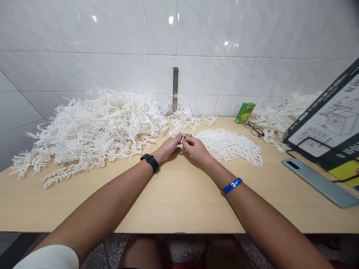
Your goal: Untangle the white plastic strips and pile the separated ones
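Observation:
My left hand (169,146) and my right hand (196,148) meet above the middle of the table. Their fingers are closed together on a small white branching sprig (183,139), coral-like in shape and mostly hidden by the fingertips. Just right of my right hand lies a flat, fan-shaped layer of white sprigs (228,145). A large tangled heap of white sprigs (112,121) rises to the left of my left hand. Behind the hands, a smaller loose cluster of the same sprigs (185,117) lies by the wall.
At the right stand a green box (245,113), eyeglasses (254,129), another white heap (283,112) and a large printed carton (328,119). A phone (319,182) lies near the carton. An upright metal strip (175,84) is against the tiled wall (238,74). The wooden table (179,201) ends near my lap.

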### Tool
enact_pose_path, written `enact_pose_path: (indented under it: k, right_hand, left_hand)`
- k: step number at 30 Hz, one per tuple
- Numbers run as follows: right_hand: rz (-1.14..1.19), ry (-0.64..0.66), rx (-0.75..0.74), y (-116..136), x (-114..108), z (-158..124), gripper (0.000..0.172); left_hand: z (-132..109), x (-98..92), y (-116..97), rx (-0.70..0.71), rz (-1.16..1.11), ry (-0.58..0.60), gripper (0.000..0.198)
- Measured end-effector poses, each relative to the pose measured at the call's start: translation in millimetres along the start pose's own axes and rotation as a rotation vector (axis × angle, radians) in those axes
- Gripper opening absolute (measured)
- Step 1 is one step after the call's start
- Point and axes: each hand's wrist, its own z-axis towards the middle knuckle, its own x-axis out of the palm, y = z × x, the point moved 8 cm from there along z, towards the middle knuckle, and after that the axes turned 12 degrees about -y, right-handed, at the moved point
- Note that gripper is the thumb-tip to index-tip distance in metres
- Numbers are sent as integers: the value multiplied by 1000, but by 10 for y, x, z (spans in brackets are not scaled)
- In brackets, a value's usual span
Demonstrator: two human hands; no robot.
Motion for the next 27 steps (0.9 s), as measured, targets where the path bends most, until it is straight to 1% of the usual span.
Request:
enact_pose_path:
  k: [3,5,7,8,10,12,13,15,17,19,20,22,25,27]
  right_hand:
    - [37,29,53,5,21,-13,19]
    - [66,61,102,5,51,-34,16]
    - [82,89,131,15,77,-56,15]
    - [80,91,126,31,77,-62,16]
    - [58,68,83,74,43,-58,18]
    - [-6,15,25,98,-45,-33,20]
    - [-66,-22,2,91,-109,-13,20]
    - [-247,-95,-45,57,-254,33,18]
    - [-453,-155,-102,29,-384,73,12]
    - [-569,-194,-126,10,-462,95,17]
    - [-565,-200,-113,-1,-472,98,20]
    - [-445,-160,-67,-17,-409,87,22]
    - [-157,-28,-14,-3,-182,39,21]
    - [-11,11,7,0,-77,16,22]
  left_hand:
    - [13,-48,15,51,34,-65,49]
    - [20,-61,17,80,65,-87,50]
    - [36,-67,10,86,74,-92,50]
    - [49,-90,-2,81,53,-113,48]
    - [76,-196,-32,52,-28,-219,41]
    - [78,-310,-53,6,-113,-331,36]
    - [74,-316,-68,-7,-133,-325,38]
    - [56,-276,-106,-5,-138,-258,42]
    - [31,-221,-128,11,-105,-192,47]
    - [15,-182,-120,10,-66,-157,51]
    - [12,-171,-109,1,-57,-151,54]
    - [12,-150,-88,-15,-56,-140,56]
    - [6,-89,-83,-17,-91,-92,58]
    - [-8,-31,-87,-13,-120,-46,58]
